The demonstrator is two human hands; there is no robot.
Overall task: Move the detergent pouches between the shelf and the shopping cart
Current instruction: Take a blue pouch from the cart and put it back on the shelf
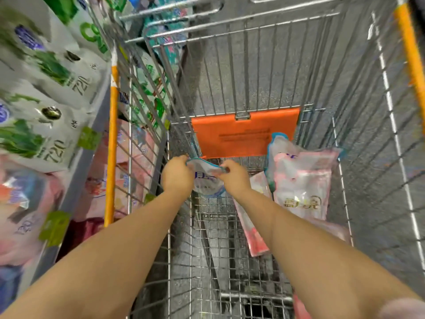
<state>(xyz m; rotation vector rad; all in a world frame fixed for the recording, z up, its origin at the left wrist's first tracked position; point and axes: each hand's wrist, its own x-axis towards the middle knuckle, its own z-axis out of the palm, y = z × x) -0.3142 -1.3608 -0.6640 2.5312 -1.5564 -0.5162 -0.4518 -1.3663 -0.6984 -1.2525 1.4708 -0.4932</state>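
Observation:
Both my hands reach down into the wire shopping cart [230, 226]. My left hand [177, 178] and my right hand [234, 178] each grip the top edge of a white and blue detergent pouch [208, 180], held between them just below the orange flap. A pink and white detergent pouch [303, 178] leans against the cart's right side. Another pink pouch [253, 224] lies flat on the cart floor under my right forearm. The shelf [76, 162] on the left holds white and green pouches [46, 88] above and pink ones [20, 215] below.
An orange plastic flap [246, 132] hangs on the cart's far wall. Orange bumper rails [111, 146] run along both cart rims. The cart's left side stands close against the shelf. More packages [149, 88] show through the wire on the left.

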